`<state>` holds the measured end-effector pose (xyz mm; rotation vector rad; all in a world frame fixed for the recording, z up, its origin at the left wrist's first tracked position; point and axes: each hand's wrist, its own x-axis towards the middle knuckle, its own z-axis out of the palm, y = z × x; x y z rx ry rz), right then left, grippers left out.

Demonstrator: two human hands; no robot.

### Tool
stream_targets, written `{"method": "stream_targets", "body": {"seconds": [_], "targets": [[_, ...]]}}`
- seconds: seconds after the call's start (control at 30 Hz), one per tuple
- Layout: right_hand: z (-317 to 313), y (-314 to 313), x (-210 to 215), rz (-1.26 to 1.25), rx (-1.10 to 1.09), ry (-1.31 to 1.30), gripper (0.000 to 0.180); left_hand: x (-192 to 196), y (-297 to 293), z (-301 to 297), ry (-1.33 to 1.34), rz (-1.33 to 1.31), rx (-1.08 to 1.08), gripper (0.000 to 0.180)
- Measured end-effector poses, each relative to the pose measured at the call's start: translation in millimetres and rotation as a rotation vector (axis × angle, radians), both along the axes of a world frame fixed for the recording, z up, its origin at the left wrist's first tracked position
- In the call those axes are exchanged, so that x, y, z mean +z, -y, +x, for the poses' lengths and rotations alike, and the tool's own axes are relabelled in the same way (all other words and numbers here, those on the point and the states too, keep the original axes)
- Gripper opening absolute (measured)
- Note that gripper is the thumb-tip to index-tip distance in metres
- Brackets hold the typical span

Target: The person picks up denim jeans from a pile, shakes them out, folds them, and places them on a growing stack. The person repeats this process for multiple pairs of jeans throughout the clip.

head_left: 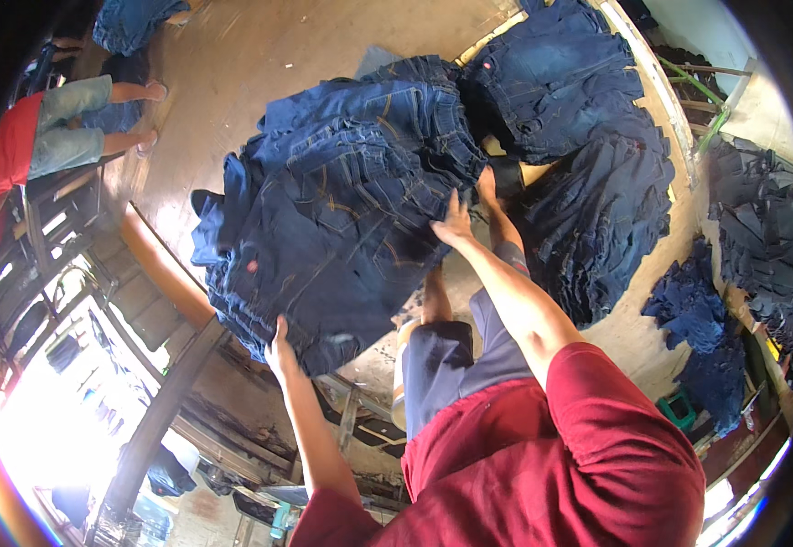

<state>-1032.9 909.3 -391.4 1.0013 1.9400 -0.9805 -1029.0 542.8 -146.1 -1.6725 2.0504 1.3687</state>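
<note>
A broad, layered pile of dark blue jeans point(351, 155) lies on the brown floor in front of me. Several show gathered waistbands and tan stitching. At the pile's near left edge, my left hand point(279, 351) grips a dark pair of jeans point(323, 278), its thumb on top and its fingers hidden beneath the cloth. My right hand point(454, 223) is at the right edge of the same cloth, near the waistbands, with its fingertips closed on the fabric. How long this pair is, I cannot tell.
More stacked jeans point(588, 173) lie close on the right. Dark clothes point(761, 237) and a crumpled blue heap point(693, 310) lie farther right. A person in a red top point(13, 146) is at the far left, near a wooden railing point(173, 264). My bare lower legs are between the piles.
</note>
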Motion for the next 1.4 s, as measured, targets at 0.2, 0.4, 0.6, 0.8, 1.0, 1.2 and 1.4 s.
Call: {"method": "stream_targets", "body": {"seconds": [0.2,0.4,0.6,0.8,1.0,1.2,1.4], "targets": [[14,26,31,-0.031,-0.269,0.085,0.073,29,-44,-15,-0.039,-0.106,-0.291,0.059],[31,113,207,-0.622,0.410,-0.895,0.056,2,-98,-48,0.099,0.077,-0.944,0.064],[6,64,72,-0.090,-0.028,-0.191,0.090,28,49,-44,-0.239,0.611,0.007,0.045],[27,68,15,-0.048,-0.186,0.062,0.046,99,96,-44,-0.324,0.350,-0.266,0.051],[12,135,174,-0.151,-0.284,-0.852,0.026,75,-35,-59,0.031,-0.353,-1.004,0.066],[25,136,180,-1.009,-0.083,-0.664,0.052,13,-51,-87,0.366,-0.266,-0.757,0.086],[15,41,-16,0.057,-0.282,0.009,0.072,-1,7,-88,0.012,0.280,-0.205,0.053]]}}
